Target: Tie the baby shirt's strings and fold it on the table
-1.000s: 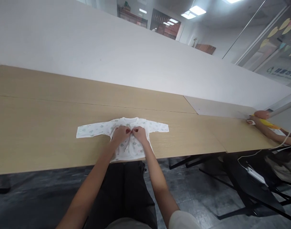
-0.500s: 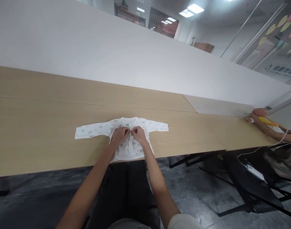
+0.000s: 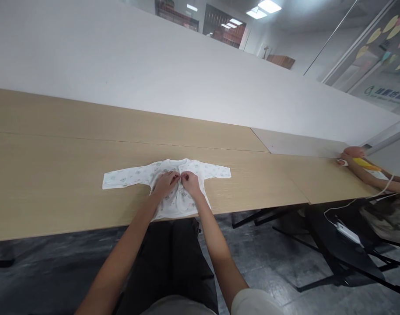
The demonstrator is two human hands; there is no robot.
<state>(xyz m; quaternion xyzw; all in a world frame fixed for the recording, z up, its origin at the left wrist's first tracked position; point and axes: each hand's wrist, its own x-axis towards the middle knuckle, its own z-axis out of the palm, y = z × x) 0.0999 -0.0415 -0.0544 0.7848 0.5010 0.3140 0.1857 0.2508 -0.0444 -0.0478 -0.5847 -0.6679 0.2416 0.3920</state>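
Note:
A small white baby shirt [image 3: 182,202] with a scattered print lies flat on the table, its neckline away from me and both sleeves spread sideways. Over the upper part of its front opening, my left hand [image 3: 167,182] is closed, pinching the front edge of the cloth. Just to its right, my right hand [image 3: 190,182] pinches the other side of the same opening. The fingertips of both hands nearly meet at the centre line. Any fastener between them is too small to make out.
The light wooden table [image 3: 55,175] runs across the view along a white wall [image 3: 154,78]. At the far right, another person's arm [image 3: 364,173] rests on the table near a yellow item. Below it stand black chairs [image 3: 338,245], one with a white power strip [image 3: 348,233] and cable.
My fingertips have come slightly closer together at the shirt's front opening. The view has shifted a little; the shirt lies in the same place.

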